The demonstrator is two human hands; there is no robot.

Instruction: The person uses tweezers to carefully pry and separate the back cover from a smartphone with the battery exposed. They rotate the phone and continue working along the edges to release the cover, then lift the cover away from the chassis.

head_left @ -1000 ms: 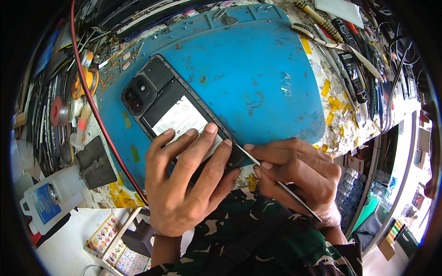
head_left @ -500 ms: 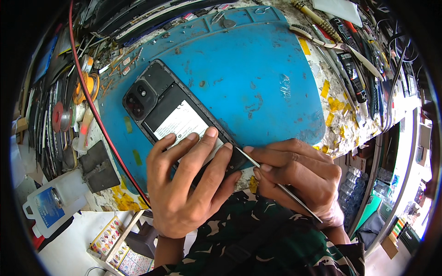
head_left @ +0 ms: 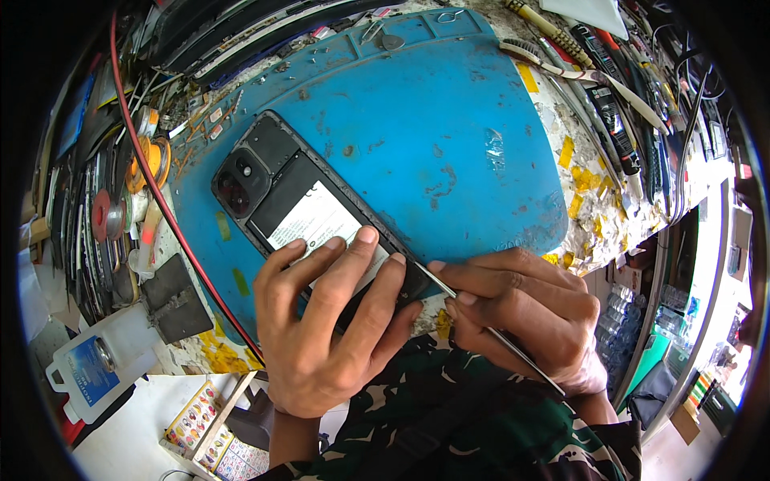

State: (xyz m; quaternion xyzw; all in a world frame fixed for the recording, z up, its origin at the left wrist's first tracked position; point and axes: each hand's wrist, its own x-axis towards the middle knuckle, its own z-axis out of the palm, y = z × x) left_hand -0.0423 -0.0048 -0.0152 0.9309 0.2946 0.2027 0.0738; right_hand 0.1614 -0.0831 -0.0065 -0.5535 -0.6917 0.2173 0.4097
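A black smartphone (head_left: 269,144) without its back cover lies slantwise on the blue work mat (head_left: 449,120). Its camera block (head_left: 241,180) is at the far left end, and the battery (head_left: 289,186) carries a white label (head_left: 314,218). Spread fingers of my left hand (head_left: 329,329) rest on the phone's near half, hiding part of it, the thumb by its lower right corner. My right hand (head_left: 533,309) is closed around a slim metal rod-like tool (head_left: 517,349). Its thin tip meets the phone's right long edge near the corner.
A red cable (head_left: 148,172) crosses the mat's left side. Solder spools (head_left: 148,164) and a plastic bottle (head_left: 96,369) stand at left. A toothbrush (head_left: 589,76), tubes and slim tools crowd the right. Small parts and clips lie in the mat's far compartments (head_left: 393,40).
The view has shifted slightly. Both hands keep nearly the same place on the phone, and the tool's tip stays at its edge.
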